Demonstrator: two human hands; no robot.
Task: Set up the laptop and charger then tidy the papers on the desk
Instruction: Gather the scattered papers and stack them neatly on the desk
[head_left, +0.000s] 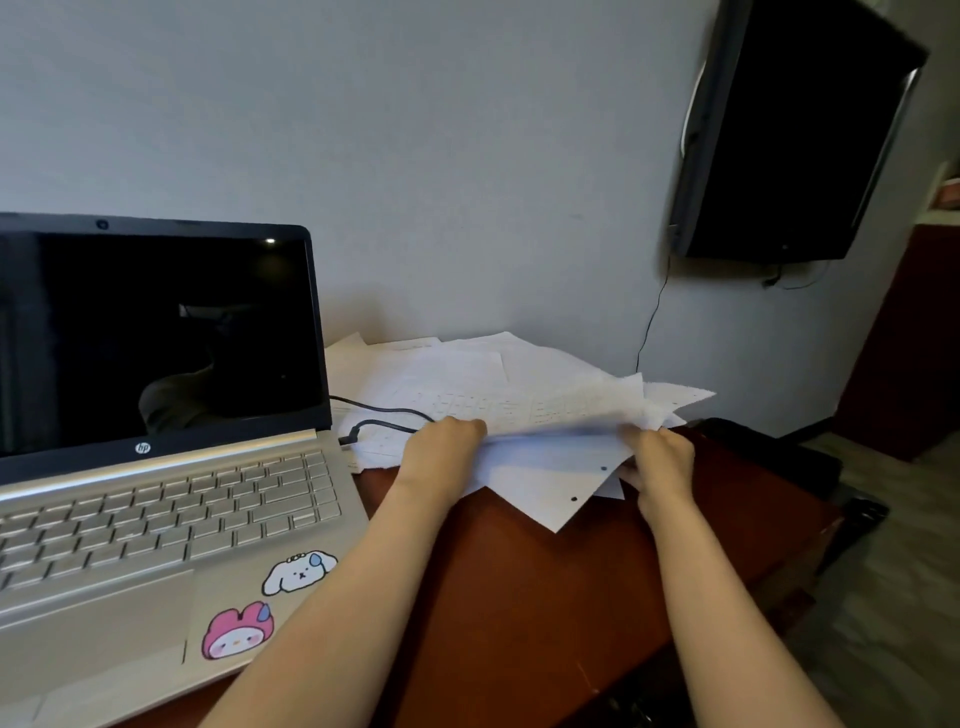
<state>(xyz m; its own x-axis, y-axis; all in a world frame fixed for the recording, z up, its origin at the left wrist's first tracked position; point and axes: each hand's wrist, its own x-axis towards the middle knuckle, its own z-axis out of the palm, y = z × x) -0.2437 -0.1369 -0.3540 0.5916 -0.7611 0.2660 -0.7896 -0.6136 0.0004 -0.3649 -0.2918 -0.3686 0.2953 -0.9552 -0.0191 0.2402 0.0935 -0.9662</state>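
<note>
Both grips clamped on the loose papers (519, 400): left hand (441, 449), right hand (661, 460). The charger cable (387, 414) runs just left of the left grip; gathering sheets could snag it

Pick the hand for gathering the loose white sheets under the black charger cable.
Left, probably. The left hand grips the white paper stack right beside the black charger cable; the right hand holds the stack's far side.

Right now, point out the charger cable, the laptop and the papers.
charger cable (384, 408), head view, on the black cord right of the screen.
laptop (166, 499), head view, on its keyboard.
papers (550, 467), head view, on the punched sheet.
</note>
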